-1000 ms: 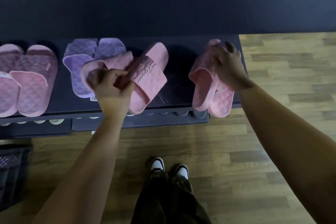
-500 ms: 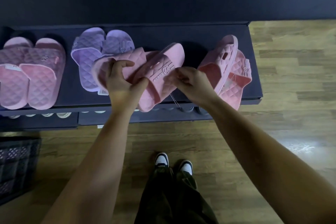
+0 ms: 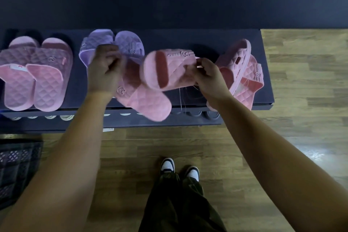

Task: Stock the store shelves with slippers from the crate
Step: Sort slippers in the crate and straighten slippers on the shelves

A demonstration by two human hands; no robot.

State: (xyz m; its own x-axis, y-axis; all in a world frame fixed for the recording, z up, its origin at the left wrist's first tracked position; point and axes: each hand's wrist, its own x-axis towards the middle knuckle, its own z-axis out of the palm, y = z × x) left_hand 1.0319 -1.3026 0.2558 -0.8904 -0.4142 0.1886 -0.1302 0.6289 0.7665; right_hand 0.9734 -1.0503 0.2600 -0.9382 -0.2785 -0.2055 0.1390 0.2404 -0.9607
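Dark store shelf (image 3: 207, 43) across the upper frame, a pink pair being split at centre.
Left hand (image 3: 103, 69) grips the lower pink slipper (image 3: 146, 100); right hand (image 3: 209, 79) pinches the upper pink slipper (image 3: 169, 69), likely to part them for side-by-side display. Crate (image 3: 17, 171) sits lower left; a purple pair (image 3: 113, 45) is already shelved.

dim, bluish light; hands perhaps motion-blurred
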